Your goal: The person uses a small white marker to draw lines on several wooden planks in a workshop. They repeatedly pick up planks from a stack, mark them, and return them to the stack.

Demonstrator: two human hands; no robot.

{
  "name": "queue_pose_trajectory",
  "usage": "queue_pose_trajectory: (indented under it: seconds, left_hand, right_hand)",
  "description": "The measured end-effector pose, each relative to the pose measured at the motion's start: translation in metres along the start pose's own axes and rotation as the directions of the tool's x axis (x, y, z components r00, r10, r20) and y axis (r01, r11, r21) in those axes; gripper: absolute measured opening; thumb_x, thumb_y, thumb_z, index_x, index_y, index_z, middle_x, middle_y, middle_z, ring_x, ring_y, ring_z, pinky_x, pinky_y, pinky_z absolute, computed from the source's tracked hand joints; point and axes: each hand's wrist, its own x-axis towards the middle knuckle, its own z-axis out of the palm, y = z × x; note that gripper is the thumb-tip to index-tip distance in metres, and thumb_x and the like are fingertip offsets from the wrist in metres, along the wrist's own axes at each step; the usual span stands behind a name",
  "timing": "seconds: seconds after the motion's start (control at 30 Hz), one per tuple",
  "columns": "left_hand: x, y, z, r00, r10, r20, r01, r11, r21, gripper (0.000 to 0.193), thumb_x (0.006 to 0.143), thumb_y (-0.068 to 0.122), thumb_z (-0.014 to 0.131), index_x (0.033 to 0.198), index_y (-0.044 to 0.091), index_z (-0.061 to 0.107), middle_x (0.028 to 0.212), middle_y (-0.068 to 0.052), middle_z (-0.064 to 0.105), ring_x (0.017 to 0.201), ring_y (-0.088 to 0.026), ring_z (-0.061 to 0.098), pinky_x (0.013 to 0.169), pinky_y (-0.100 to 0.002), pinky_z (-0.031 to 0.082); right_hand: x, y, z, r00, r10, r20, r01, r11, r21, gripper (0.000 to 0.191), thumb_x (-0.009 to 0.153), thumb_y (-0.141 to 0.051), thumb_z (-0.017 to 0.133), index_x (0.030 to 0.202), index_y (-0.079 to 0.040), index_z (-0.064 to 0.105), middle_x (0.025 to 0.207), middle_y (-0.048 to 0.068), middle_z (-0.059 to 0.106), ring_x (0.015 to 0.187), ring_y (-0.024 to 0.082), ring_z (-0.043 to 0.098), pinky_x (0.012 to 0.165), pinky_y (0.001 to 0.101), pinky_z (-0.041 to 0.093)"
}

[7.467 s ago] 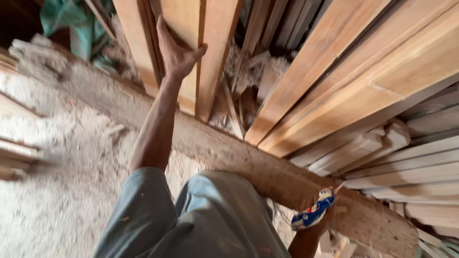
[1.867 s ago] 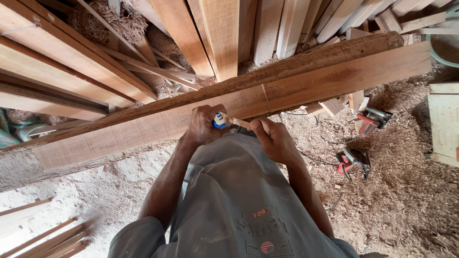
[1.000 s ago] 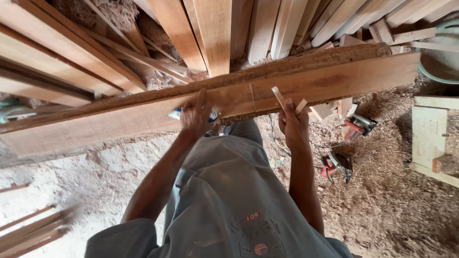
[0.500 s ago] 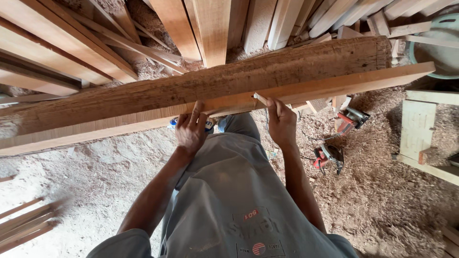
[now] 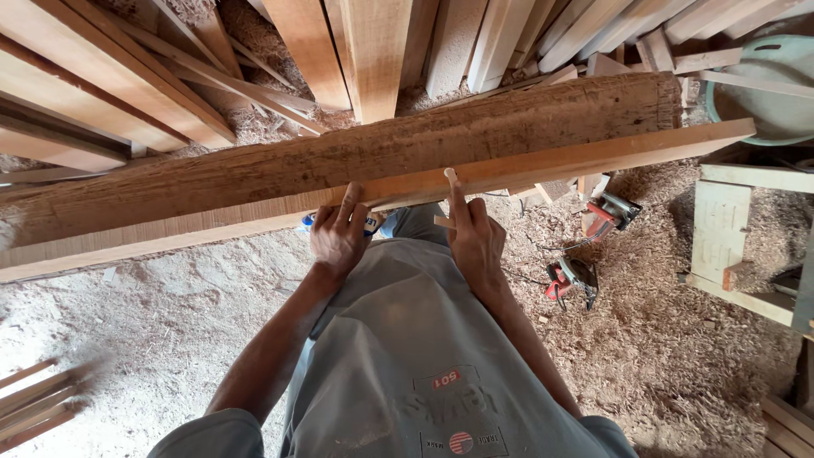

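Observation:
A long rough wooden plank (image 5: 212, 191) runs across the view in front of me, tilted on its edge, with a smooth light edge (image 5: 593, 153) facing me. My left hand (image 5: 339, 237) grips the plank's lower edge near the middle. My right hand (image 5: 475, 237) presses against the same edge a little to the right, with a small pale stick (image 5: 450, 176) beside its raised forefinger. A small blue and yellow object (image 5: 370, 224) shows just under the plank between my hands.
Many boards (image 5: 373, 51) lean and lie stacked behind the plank. Sawdust (image 5: 678, 356) covers the floor. Two red power tools (image 5: 606, 216) (image 5: 572, 278) lie on the floor at right, near a wooden stand (image 5: 729, 246) and a pale green round object (image 5: 767, 85). Thin slats (image 5: 38, 403) lie at lower left.
The plank has turned up onto its edge and come closer to me. My hands have shifted along its lower edge and now press against it.

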Motion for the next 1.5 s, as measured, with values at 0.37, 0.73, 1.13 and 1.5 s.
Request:
queue_pose_trajectory:
  seconds: [0.37, 0.73, 1.13, 1.5]
  left_hand:
    - [0.002, -0.005, -0.001, 1.000, 0.005, -0.008, -0.005, 1.000, -0.011, 0.019, 0.069, -0.002, 0.068, 0.085, 0.006, 0.062, 0.135, -0.017, 0.068, 0.081, -0.021, 0.074, 0.079, -0.037, 0.055]
    - [-0.005, -0.010, 0.005, 0.999, 0.022, -0.028, -0.023, 1.000, -0.022, 0.017, 0.074, -0.002, 0.070, 0.088, 0.006, 0.065, 0.137, -0.017, 0.068, 0.085, -0.021, 0.075, 0.080, -0.037, 0.057]
    - [0.003, -0.004, -0.004, 1.000, -0.011, -0.004, 0.011, 0.997, -0.072, 0.026, 0.068, -0.003, 0.071, 0.092, 0.007, 0.065, 0.138, -0.017, 0.067, 0.088, -0.022, 0.075, 0.078, -0.038, 0.056]
    - [0.059, -0.032, 0.025, 0.946, -0.195, 0.260, 0.243, 0.956, -0.165, 0.052, 0.074, 0.024, 0.085, 0.115, -0.004, 0.068, 0.132, -0.022, 0.066, 0.078, -0.030, 0.072, 0.062, -0.041, 0.059]
  right_hand:
    - [0.047, 0.001, -0.045, 0.956, 0.016, 0.293, -0.013, 1.000, -0.012, 0.061, 0.080, 0.003, 0.073, 0.139, -0.008, 0.060, 0.100, 0.016, 0.067, 0.070, 0.023, 0.070, 0.053, 0.0322, 0.059]
    - [0.048, 0.010, -0.039, 0.948, -0.103, 0.300, 0.106, 0.994, 0.007, 0.057, 0.089, 0.011, 0.065, 0.143, -0.008, 0.059, 0.103, 0.017, 0.068, 0.067, 0.017, 0.067, 0.046, 0.0255, 0.056]
    - [0.048, 0.007, -0.054, 0.966, -0.068, 0.249, 0.073, 0.997, -0.009, 0.057, 0.094, 0.006, 0.062, 0.148, -0.011, 0.058, 0.097, 0.015, 0.068, 0.063, 0.016, 0.063, 0.048, 0.0264, 0.053]
    - [0.030, 0.011, -0.058, 0.998, -0.012, -0.067, 0.029, 0.963, 0.267, 0.029, 0.110, -0.011, 0.059, 0.139, -0.007, 0.063, 0.103, 0.013, 0.072, 0.082, 0.018, 0.069, 0.066, 0.0323, 0.059]
